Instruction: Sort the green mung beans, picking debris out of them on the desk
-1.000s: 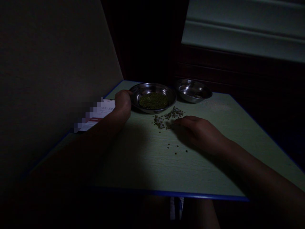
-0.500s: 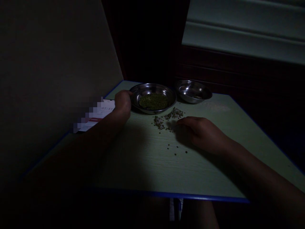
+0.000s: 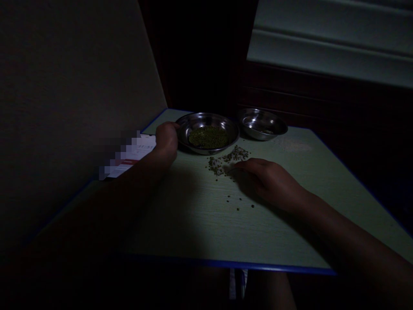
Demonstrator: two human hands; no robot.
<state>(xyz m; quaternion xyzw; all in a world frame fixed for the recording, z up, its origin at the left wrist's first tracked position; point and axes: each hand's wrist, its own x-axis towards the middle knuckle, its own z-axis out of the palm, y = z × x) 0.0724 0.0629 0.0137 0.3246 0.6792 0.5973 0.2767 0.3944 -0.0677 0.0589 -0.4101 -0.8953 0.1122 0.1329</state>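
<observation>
My left hand (image 3: 167, 137) is closed on the left rim of a shallow metal bowl (image 3: 208, 151), its fingertips partly hidden. Small green beans, like mung beans (image 3: 209, 137), cover the bowl's bottom. In front of it on the table lies a loose pile of beans mixed with white grains (image 3: 237, 153). My right hand (image 3: 272, 178) reaches into the near side of this pile, index finger stretched forward and the others curled in. Its fingertips are pressed close together; anything between them is too small and dark to make out.
A second metal bowl (image 3: 263, 135) stands at the back right, with a pale scatter of grains (image 3: 295, 145) beside it. Several stray beans (image 3: 240, 199) dot the light green table (image 3: 206, 232). A phone-like screen (image 3: 132, 159), partly blurred, lies left by the wall. The room is dim.
My right hand has shifted slightly left, its fingertips further into the pile. My left hand and both bowls have stayed in place.
</observation>
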